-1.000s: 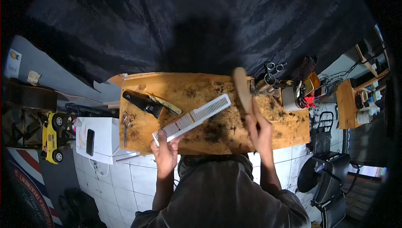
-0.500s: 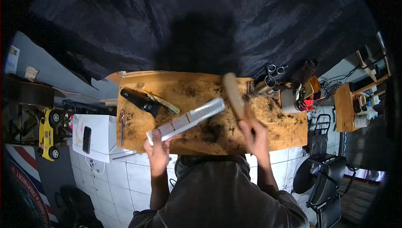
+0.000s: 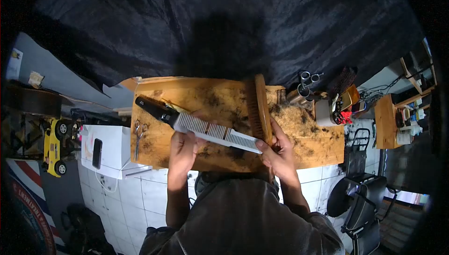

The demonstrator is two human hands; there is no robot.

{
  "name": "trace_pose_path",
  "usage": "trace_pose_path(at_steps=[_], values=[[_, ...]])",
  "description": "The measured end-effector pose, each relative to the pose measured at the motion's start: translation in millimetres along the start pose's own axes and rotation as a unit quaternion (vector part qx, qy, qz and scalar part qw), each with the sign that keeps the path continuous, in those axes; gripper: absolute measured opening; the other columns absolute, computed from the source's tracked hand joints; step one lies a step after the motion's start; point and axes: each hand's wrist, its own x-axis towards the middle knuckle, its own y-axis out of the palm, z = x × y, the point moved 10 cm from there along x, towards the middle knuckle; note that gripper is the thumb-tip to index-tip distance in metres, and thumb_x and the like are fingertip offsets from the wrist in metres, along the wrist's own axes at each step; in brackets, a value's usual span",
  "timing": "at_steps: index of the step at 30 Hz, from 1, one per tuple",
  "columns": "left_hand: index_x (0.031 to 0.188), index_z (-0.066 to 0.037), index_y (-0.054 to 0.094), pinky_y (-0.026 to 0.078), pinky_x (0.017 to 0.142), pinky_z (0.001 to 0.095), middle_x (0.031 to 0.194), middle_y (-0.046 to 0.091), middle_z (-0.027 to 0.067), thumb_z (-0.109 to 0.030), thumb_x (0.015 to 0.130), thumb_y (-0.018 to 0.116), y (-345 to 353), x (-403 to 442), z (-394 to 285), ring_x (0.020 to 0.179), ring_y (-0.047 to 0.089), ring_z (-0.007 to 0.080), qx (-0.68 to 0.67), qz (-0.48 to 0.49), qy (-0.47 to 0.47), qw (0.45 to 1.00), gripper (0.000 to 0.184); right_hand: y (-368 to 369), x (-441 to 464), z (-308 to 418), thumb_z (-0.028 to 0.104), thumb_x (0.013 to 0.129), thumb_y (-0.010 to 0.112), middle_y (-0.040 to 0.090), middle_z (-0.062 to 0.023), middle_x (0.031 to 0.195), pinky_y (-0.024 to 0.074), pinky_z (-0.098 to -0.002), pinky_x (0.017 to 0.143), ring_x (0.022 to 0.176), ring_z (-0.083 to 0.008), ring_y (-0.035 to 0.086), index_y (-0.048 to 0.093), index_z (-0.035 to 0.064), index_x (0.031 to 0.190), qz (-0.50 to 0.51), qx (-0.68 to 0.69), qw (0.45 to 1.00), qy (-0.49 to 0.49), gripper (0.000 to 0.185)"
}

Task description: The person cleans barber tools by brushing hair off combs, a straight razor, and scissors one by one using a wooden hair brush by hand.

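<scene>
A white comb [image 3: 217,132] spans the gap between my hands, tilted down to the right. My left hand [image 3: 183,151] is closed on its wide left end. My right hand [image 3: 280,156] grips a wooden brush [image 3: 263,110] that stands nearly lengthwise, dark bristles facing left. The thumb of that hand is at the comb's right tip; whether it pinches the comb I cannot tell. Behind the comb's left end lie a black hair clipper [image 3: 154,110] and a yellowish tool [image 3: 173,107], partly hidden. Scissors [image 3: 138,135] rest at the table's left edge.
Dark hair clippings are scattered over the wooden table [image 3: 318,154]. At its right back are a metal cup [image 3: 299,98] with scissors and a box [image 3: 322,112] of tools. A white box [image 3: 105,149] with a phone [image 3: 97,153] stands left; a black chair [image 3: 367,203] stands right.
The comb has swung from rising rightward to sloping down rightward, its right end now at my right hand. The brush has turned more upright, showing its bristles. Both hands have come closer together.
</scene>
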Motion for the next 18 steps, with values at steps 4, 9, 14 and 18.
trace_pose_path(at_steps=[4, 9, 14, 18], values=[[0.140, 0.003, 0.032, 0.049, 0.093, 0.0357, 0.119, 0.059, 0.0161, -0.017, 0.104, 0.035, 37.7, -11.3, 34.0, 0.111, 0.058, 0.0242, 0.107, 0.153, -0.061, 0.980, 0.042, 13.8, 2.3, 8.9, 0.000, 0.088, 0.062, 0.061, -0.0106, 0.115, 0.0460, -0.0247, 0.080, 0.095, -0.0120, 0.057, 0.032, -0.0042, 0.143, -0.018, -0.045, 0.998, -0.036, 0.063], [0.143, -0.001, 0.028, 0.049, 0.092, 0.0351, 0.116, 0.058, 0.0138, -0.024, 0.105, 0.027, 39.5, -12.6, 55.2, 0.105, 0.059, 0.0219, -0.003, 0.101, -0.100, 0.990, 0.044, 17.5, -0.2, 5.6, 0.006, 0.090, 0.062, 0.060, -0.0176, 0.123, 0.0442, -0.0288, 0.093, 0.110, -0.0176, 0.057, 0.040, -0.0049, 0.138, -0.011, -0.143, 0.985, -0.098, 0.054], [0.138, -0.003, 0.035, 0.051, 0.086, 0.0333, 0.105, 0.061, 0.0108, -0.027, 0.105, 0.031, -3.3, -19.0, 75.8, 0.097, 0.061, 0.0192, -0.032, -0.043, -0.201, 0.978, 0.042, 12.8, -12.7, 10.9, 0.015, 0.087, 0.068, 0.069, -0.0184, 0.105, 0.0486, -0.0292, 0.087, 0.095, -0.0183, 0.066, 0.058, 0.0003, 0.126, 0.094, -0.290, 0.947, -0.107, 0.043], [0.125, -0.003, 0.050, 0.052, 0.077, 0.0310, 0.098, 0.063, 0.0078, -0.035, 0.101, 0.044, 3.7, -21.5, 97.0, 0.086, 0.062, 0.0179, -0.185, 0.019, -0.244, 0.952, 0.041, 22.1, -20.4, 7.8, 0.013, 0.080, 0.075, 0.069, -0.0184, 0.107, 0.0484, -0.0283, 0.086, 0.097, -0.0190, 0.067, 0.065, -0.0014, 0.114, 0.194, -0.365, 0.907, -0.076, 0.039]])
